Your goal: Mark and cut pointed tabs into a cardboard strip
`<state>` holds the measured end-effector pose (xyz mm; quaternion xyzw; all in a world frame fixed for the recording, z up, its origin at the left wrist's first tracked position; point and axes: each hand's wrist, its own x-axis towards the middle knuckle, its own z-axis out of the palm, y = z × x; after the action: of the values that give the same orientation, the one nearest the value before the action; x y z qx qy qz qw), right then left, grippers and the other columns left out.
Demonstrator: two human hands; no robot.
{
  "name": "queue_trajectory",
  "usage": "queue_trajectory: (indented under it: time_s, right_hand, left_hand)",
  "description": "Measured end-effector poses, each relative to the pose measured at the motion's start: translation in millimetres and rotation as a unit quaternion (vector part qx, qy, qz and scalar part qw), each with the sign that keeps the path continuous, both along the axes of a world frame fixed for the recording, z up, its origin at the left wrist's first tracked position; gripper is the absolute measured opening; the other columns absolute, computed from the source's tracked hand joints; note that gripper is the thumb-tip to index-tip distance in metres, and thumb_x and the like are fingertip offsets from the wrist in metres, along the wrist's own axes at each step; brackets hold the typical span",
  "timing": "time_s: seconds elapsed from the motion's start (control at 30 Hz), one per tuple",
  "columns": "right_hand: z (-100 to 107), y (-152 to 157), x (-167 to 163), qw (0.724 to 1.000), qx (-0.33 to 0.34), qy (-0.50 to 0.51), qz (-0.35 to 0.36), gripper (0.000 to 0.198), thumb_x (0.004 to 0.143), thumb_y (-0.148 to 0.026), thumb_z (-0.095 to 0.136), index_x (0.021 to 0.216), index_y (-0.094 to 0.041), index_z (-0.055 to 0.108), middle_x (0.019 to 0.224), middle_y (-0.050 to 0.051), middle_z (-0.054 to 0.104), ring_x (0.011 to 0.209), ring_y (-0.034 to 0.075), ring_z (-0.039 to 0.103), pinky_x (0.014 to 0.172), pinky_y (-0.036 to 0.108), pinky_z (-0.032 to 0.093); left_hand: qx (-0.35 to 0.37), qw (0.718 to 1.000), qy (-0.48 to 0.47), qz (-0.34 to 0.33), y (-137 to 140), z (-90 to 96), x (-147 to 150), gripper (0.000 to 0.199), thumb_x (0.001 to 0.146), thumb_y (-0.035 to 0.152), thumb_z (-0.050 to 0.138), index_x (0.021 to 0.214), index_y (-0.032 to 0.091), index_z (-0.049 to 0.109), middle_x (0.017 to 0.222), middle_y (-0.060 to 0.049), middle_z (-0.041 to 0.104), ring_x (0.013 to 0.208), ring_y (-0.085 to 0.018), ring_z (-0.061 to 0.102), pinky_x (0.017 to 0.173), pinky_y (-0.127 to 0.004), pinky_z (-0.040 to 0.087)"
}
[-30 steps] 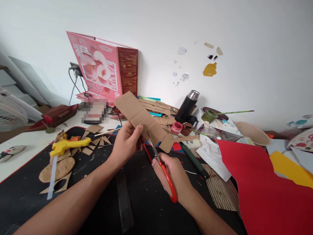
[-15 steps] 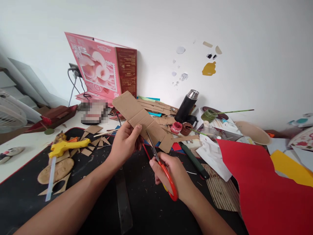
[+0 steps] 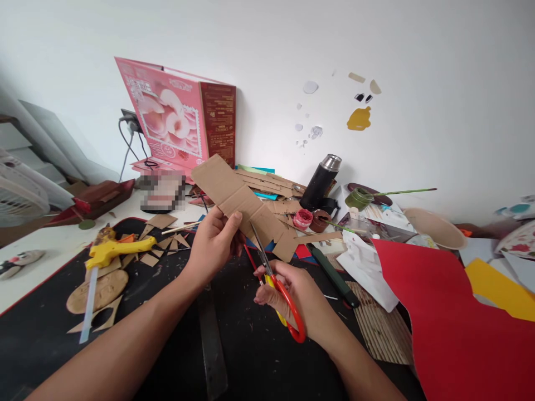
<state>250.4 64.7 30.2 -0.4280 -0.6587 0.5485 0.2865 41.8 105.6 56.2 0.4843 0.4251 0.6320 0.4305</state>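
My left hand pinches a strip of brown cardboard by its lower edge, thumb on top, holding it tilted above the mat. Scissors with red and yellow handles are in my right hand, its fingers wrapped round the loops. Their blades reach up to the right part of the strip, one blade lying over its face. A cut-out cardboard piece shows just behind the blades. Under my left wrist a metal ruler lies on the black mat.
A yellow glue gun and cardboard scraps lie at the left. Behind my hands are a black thermos, paint jars and a pink box. A green cutter and red sheet lie at the right.
My right thumb has shifted, and more of the yellow handle shows. The cardboard strip and my left hand stay almost where they were. The view has moved slightly.
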Motion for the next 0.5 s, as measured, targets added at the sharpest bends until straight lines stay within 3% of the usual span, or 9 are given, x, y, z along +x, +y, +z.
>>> queue_trajectory:
  time_s: [0.17,0.5]
  right_hand:
    - [13.6,0.2,-2.3,0.999,-0.026,-0.026,0.006,0.076,0.075,-0.080,0.092,0.114,-0.017,0.075,0.080,0.000,0.068,0.068,0.018,0.065,0.065,0.028,0.049]
    - [6.7,0.1,0.3,0.998,-0.052,0.006,0.031,0.089,0.074,-0.090,0.086,0.126,-0.018,0.072,0.082,0.007,0.079,0.077,0.026,0.078,0.073,0.034,0.059]
  left_hand:
    - [0.005,1.000,-0.010,-0.001,0.0,-2.5,1.5,0.044,0.094,0.060,0.078,0.104,0.022,0.059,0.058,0.008,0.062,0.033,-0.010,0.051,0.030,-0.019,0.033]
    - [-0.014,1.000,-0.014,-0.018,-1.5,-0.7,0.6,0.050,0.094,0.066,0.076,0.109,0.022,0.056,0.053,0.007,0.064,0.032,-0.013,0.051,0.031,-0.020,0.034]
